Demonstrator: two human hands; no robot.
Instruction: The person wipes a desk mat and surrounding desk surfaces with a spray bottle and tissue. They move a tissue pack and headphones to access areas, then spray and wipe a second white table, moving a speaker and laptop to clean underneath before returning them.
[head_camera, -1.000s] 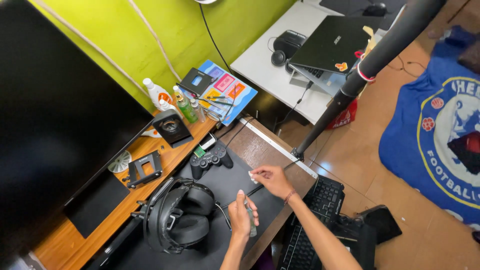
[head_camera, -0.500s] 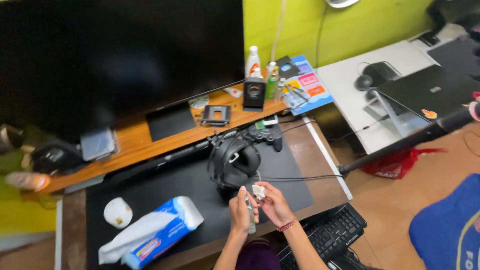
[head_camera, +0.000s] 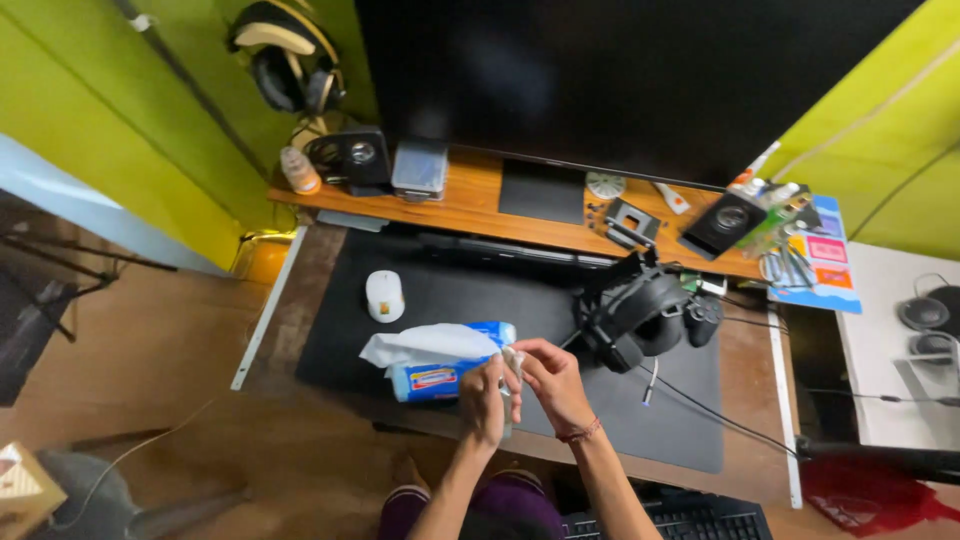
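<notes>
My left hand (head_camera: 484, 401) is closed around a small clear bottle, held upright over the front of the black desk mat (head_camera: 520, 300). My right hand (head_camera: 549, 379) pinches a small white wad of tissue (head_camera: 513, 360) against the top of that bottle. Both hands hover just right of a blue tissue pack (head_camera: 440, 372) with a white sheet sticking out of it.
A white mouse (head_camera: 384, 296) lies on the mat's left. Black headphones (head_camera: 628, 315) and a game controller (head_camera: 703, 316) sit at the right. A wooden shelf (head_camera: 470, 205) holds speakers, bottles and a large dark monitor (head_camera: 620, 80). A keyboard (head_camera: 690, 518) lies below.
The view has swung left, so the tissue pack now lies right beside my hands. My hands stay together on the bottle and the tissue wad.
</notes>
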